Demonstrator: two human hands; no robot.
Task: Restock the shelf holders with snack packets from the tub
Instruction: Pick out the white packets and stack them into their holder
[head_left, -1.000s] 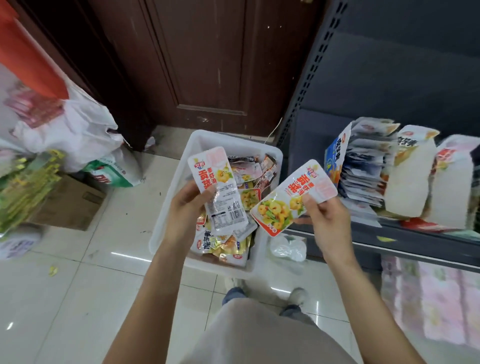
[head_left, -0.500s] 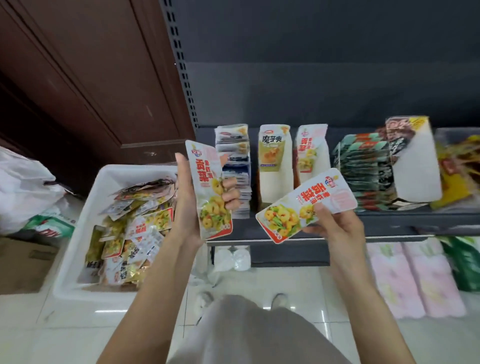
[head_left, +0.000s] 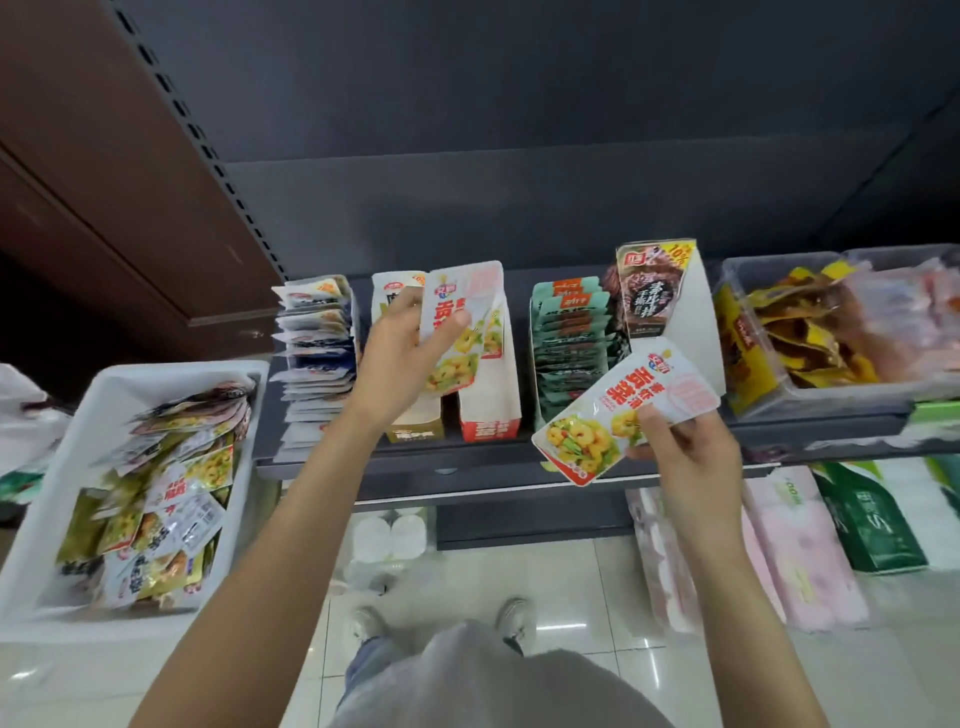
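Observation:
My left hand (head_left: 397, 358) grips a white-and-red snack packet (head_left: 457, 332) with yellow food printed on it, held upright right at the open top of a white cardboard holder (head_left: 491, 405) with matching print on the shelf. My right hand (head_left: 685, 457) pinches a second identical packet (head_left: 618, 410), tilted, in front of the shelf edge. The white tub (head_left: 109, 384) stands on the floor at the left, holding several mixed packets.
The dark shelf (head_left: 467, 462) also carries a leaning stack of blue-white packets (head_left: 317, 358), a yellow-label holder (head_left: 415, 426), a teal packet row (head_left: 569, 338), a dark-print holder (head_left: 657, 296) and a grey bin (head_left: 810, 389) of yellow packets. Pink and green packs lie below.
The view swung from the tub to the shelf. My left hand carried its packet up and forward to the holder's top. My right hand kept its packet, shifting right.

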